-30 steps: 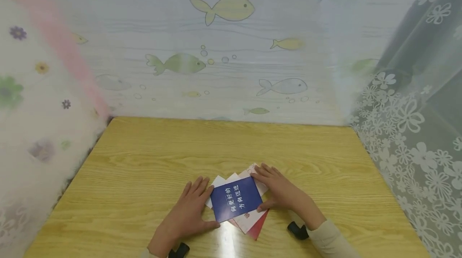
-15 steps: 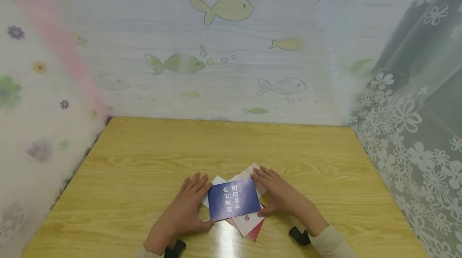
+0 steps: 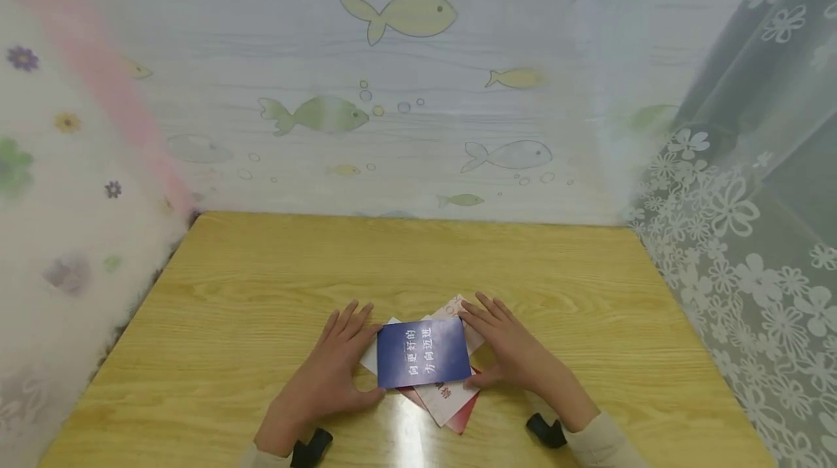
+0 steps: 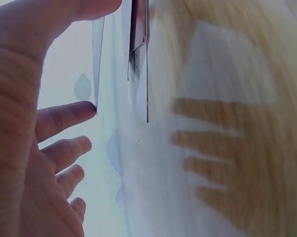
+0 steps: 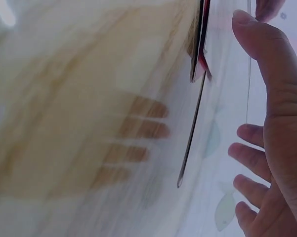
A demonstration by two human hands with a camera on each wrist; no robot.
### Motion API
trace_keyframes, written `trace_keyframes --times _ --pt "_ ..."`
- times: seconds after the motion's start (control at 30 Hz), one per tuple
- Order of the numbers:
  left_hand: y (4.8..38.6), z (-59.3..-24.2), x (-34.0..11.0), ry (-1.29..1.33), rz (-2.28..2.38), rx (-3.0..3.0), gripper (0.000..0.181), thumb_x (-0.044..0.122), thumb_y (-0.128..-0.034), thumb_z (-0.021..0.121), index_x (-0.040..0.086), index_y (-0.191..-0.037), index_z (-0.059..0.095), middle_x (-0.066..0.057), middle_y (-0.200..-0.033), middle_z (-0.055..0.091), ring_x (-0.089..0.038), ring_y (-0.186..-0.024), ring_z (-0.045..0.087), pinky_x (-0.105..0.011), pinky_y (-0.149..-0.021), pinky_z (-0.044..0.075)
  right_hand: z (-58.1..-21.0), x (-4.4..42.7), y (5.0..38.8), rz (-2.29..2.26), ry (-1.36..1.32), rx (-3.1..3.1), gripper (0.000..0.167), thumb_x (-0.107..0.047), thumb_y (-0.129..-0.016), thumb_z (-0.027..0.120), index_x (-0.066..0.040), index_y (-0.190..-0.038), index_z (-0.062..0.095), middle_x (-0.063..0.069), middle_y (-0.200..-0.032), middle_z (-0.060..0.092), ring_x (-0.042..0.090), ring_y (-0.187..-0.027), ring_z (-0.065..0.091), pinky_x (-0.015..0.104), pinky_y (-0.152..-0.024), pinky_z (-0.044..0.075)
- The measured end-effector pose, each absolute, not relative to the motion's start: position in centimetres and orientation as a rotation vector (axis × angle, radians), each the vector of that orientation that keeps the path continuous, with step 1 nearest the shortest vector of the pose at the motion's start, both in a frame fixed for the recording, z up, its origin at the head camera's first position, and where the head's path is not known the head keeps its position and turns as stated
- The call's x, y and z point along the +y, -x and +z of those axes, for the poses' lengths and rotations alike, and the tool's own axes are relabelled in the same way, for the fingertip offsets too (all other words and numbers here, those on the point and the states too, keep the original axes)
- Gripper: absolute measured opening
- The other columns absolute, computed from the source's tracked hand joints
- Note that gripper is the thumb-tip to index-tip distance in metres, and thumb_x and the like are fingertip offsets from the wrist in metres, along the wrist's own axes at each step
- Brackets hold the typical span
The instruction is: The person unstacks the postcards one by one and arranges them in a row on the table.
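A blue card with white Chinese characters is held level above a fanned pile of cards, as the wrist views show a gap beneath it. My left hand holds its left edge by the corners, between thumb and index fingertip; in the left wrist view the card is a thin sliver. My right hand holds the right edge likewise, the card seen edge-on. Below lie a white card with red characters, a red card and a pale patterned card. The blue card hides their middles.
The wood-grain table reflects a bright light near its front. A fish-print curtain stands behind it, flowered cloth at left and a lace curtain at right. A black strap piece sits at the right wrist.
The blue card has turned slightly and shifted a little left and away, held by both hands. More of the white and red cards under its near edge shows now.
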State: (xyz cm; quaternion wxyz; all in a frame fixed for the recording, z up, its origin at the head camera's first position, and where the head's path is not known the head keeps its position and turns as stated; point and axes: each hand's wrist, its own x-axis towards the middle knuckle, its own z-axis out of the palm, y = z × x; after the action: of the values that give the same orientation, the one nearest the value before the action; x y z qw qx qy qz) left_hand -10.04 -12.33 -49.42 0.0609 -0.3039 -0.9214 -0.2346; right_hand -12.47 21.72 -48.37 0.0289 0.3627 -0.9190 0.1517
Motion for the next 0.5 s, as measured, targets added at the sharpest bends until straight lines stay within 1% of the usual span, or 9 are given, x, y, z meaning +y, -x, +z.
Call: trace_keyframes --times 0.23,0.5 --pt "10.2 -49.33 -12.44 0.886 -0.714 -2.833 0.1 0.05 -0.0664 0.085 0.002 -0.147 0.051 -0.019 -0.162 0.035 -0.04 -0.154 0.021 -0.058 -0.125 0.016 -48.05 21.81 12.35 0.518 -1.095 -2.866 0.106 -0.049 -0.066 0.092 0.001 -0.148 0.048 0.017 -0.154 0.048 0.046 -0.149 0.03 0.061 -0.121 0.026" --pt "10.38 -49.49 -12.56 0.892 -0.721 -2.872 0.1 0.053 -0.068 0.084 0.002 -0.147 0.051 -0.018 -0.163 0.034 -0.039 -0.155 0.019 -0.056 -0.126 0.014 -48.41 21.92 12.34 0.552 -1.104 -2.814 0.108 -0.048 -0.062 0.094 0.001 -0.147 0.049 0.019 -0.151 0.051 0.047 -0.146 0.035 0.062 -0.119 0.029"
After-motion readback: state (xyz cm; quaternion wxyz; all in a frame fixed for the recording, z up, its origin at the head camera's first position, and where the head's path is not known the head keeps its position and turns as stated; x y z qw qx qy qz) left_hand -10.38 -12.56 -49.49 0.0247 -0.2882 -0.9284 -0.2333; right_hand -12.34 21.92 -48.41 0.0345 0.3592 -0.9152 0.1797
